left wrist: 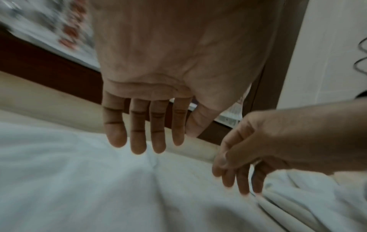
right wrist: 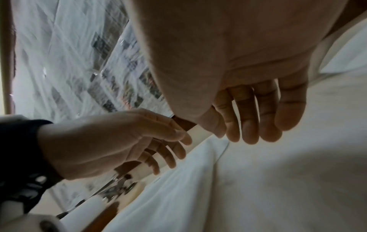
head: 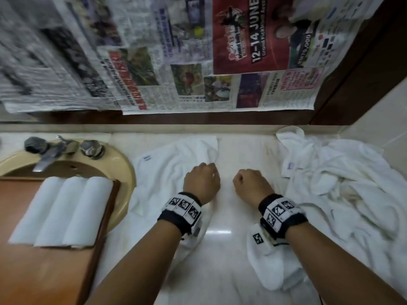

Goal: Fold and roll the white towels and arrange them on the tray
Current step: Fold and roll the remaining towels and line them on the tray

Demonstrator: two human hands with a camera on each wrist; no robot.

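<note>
Now, at the grip: nothing held. Left hand (head: pixel 201 181) slack and empty, fingers (left wrist: pixel 137 138) nearly straight in the left wrist view and hanging just above cloth, though seeming bunched from the head view. Right hand (head: pixel 251 183) likewise empty, fingers (right wrist: pixel 252 125) loosely bent and pointing down, tips near or perhaps brushing a fold; cannot tell which. Directly beneath and to the left of the left hand, the flat towel (head: pixel 167 172), spread on the counter (head: pixel 222 249), right edge running away from the body between the two hands, long axis apparently near-to-far with a slight lean leftward. Hence closer to the left hand, yet within reach of the right across a strip of bare marble. Further out on the right, well apart from the spread one, a crumpled heap of towels (head: pixel 341 194) not yet folded. Further out on the left, lying partly over the sink (head: pixel 125 172), the tray (head: pixel 105 216) bearing three rolled towels (head: pixel 63 210) side by side, touching, axes also near-to-far. Probably next: taking the right edge and folding leftward, then rolling along the long axis. Behind everything, newspaper (head: pixel 198 62) on the wall.
</note>
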